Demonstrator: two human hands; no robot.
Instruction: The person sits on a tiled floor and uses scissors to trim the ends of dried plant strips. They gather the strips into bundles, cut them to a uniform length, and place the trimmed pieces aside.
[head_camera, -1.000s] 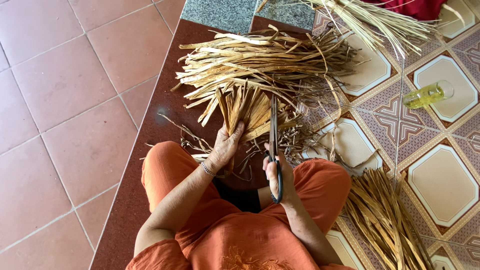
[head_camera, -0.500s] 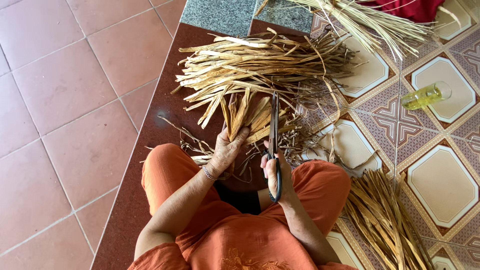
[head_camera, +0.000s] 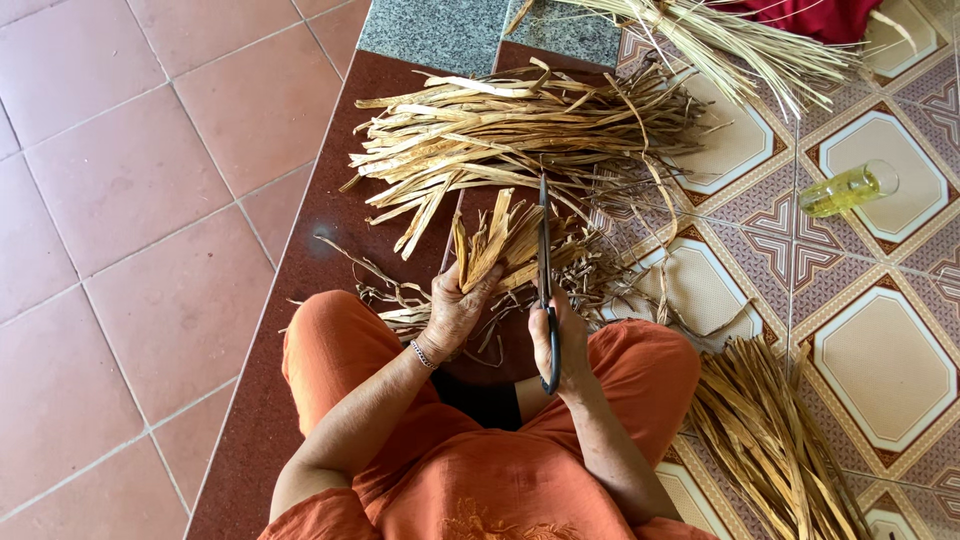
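Head view, looking down on a person in orange clothes seated on the floor. The left hand, with a thin bracelet at the wrist, is closed around the near ends of a small fan of dry tan leaf strips, which stand up and spread away from the palm, just in front of the knees. The right hand is closed through the handles of a pair of long black scissors; the blades point straight away from the body and lie right beside the held strips, at their right edge. Whether the blades are parted or closed cannot be told from here.

Farther off, past the held strips, lies a big loose pile of the same dry straw-coloured strips, spread across the dark brown floor band and onto the patterned tiles. A second bundle of dry strips lies near the right knee. At the far right, a small clear bottle of yellow liquid lies on its side on a patterned tile. A pale sheaf of thinner stalks crosses the far edge. To the left are plain terracotta floor tiles.
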